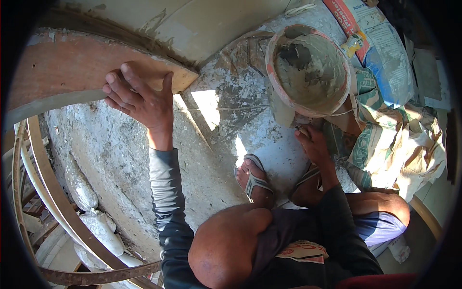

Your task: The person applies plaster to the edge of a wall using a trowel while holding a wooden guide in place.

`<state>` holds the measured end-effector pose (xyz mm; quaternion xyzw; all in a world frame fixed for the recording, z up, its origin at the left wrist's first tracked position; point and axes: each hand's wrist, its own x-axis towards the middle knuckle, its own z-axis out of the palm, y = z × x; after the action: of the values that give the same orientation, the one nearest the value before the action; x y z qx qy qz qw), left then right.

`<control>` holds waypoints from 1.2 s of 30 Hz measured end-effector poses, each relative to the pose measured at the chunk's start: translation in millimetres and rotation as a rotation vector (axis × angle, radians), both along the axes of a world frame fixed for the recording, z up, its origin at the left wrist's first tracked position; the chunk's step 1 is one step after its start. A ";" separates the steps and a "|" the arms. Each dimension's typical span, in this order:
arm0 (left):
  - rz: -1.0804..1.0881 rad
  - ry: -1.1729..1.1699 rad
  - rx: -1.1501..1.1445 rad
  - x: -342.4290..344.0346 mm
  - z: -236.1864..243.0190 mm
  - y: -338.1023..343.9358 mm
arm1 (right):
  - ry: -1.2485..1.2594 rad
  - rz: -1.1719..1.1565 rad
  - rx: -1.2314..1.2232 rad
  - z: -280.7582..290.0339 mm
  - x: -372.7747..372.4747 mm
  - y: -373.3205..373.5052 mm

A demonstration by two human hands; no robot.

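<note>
Resting on curved board (62, 67), left fingers (136, 82) spread, right fingers (304, 139) curled beside bucket (271, 67), cannot tell if they grasp anything

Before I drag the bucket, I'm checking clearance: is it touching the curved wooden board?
Apart: the head view shows messy floor plainly between the bucket and the curved wooden board.

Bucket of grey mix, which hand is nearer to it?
Right. The right hand is close beside the bucket; the left hand is farther off, at the curved board.
</note>
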<state>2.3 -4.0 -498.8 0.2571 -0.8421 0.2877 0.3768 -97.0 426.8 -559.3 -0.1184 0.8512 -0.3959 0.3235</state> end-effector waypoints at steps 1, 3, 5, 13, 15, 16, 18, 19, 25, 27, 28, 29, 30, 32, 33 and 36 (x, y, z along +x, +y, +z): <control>-0.003 0.000 0.008 -0.1 0.0 1.1 | -0.037 -0.040 0.003 6.2 -7.6 -6.8; -0.004 0.006 0.012 -1.9 -0.7 1.8 | -0.068 -0.077 0.004 5.2 -25.1 -15.8; -0.009 -0.010 0.006 -1.5 -0.4 1.6 | -0.063 -0.137 -0.037 -1.7 -45.0 -20.9; -0.107 0.051 0.099 -0.6 1.0 6.0 | -0.168 0.047 -0.169 33.0 -50.2 -66.9; -0.108 0.043 0.096 -1.8 -0.9 6.8 | -0.165 0.100 -0.259 36.2 -38.3 -87.2; -0.104 0.043 0.094 -0.4 -0.8 5.7 | -0.227 0.102 -0.267 36.4 -31.6 -101.1; -0.101 0.039 0.088 0.2 0.4 4.4 | -0.299 0.105 -0.281 29.9 -22.6 -121.1; -0.103 0.050 0.093 -1.0 0.0 5.0 | -0.281 0.162 -0.320 20.6 -19.9 -128.1; -0.084 0.042 0.052 -3.4 1.3 5.1 | 0.031 0.342 -0.255 0.3 -6.4 -163.4; -0.072 0.032 0.053 -1.6 1.6 4.7 | 0.086 0.324 -0.213 2.6 0.8 -170.4; -0.061 0.031 0.056 -1.4 1.9 4.7 | 0.080 0.323 -0.215 5.1 2.5 -173.2; -0.062 0.025 0.056 -1.2 1.7 4.5 | 0.075 0.339 -0.205 7.8 3.4 -175.6; -0.061 0.024 0.056 -1.3 1.3 4.2 | 0.071 0.355 -0.195 8.6 3.9 -176.4; -0.068 0.020 0.056 -3.4 1.8 5.7 | 0.146 0.400 -0.212 0.9 4.3 -176.4; -0.067 0.023 0.055 -4.4 2.9 7.5 | 0.226 0.449 -0.228 -2.4 3.4 -176.5; -0.076 0.018 0.040 -2.0 6.9 7.2 | 0.219 0.560 -0.284 6.7 -13.4 -168.6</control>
<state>0.3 3.2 -491.9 0.2351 -0.8534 0.2539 0.3898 -110.4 258.2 -552.6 -0.4335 0.7516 -0.3915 0.3066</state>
